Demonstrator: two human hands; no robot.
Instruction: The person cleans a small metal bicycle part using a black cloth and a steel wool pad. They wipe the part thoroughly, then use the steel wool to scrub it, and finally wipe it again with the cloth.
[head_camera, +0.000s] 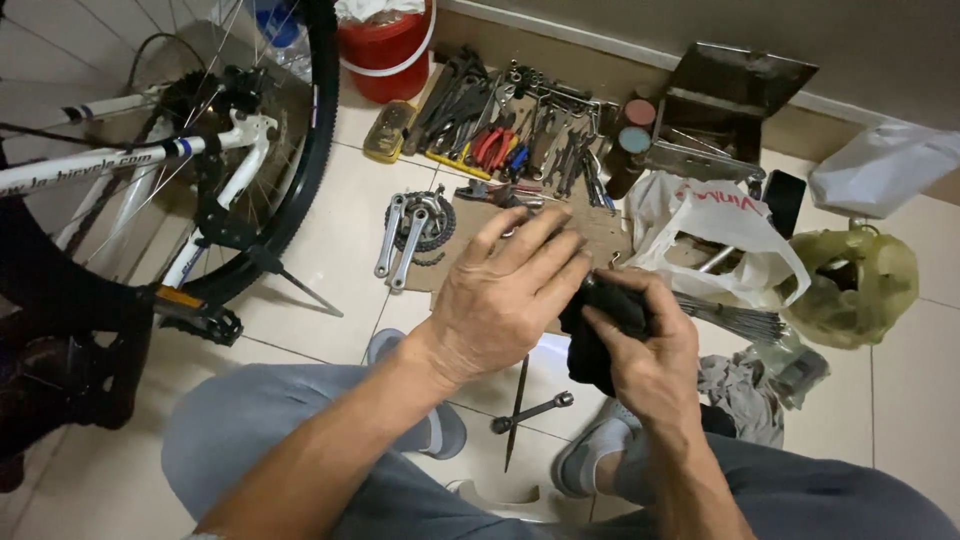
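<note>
Just right of the metal crankset (412, 232) on the glossy floor tiles, both hands meet over a soft black cloth (600, 335). Fingers straight and flat, the left hand (505, 300) presses on it. Curled, the right hand (650, 355) pinches its folds.

Both forearms reach forward over the bent knees. The left hand (510, 295) lies palm down, fingers stretched out flat and close together. The right hand (645, 345) is curled shut, touching the left's fingertips.
</note>
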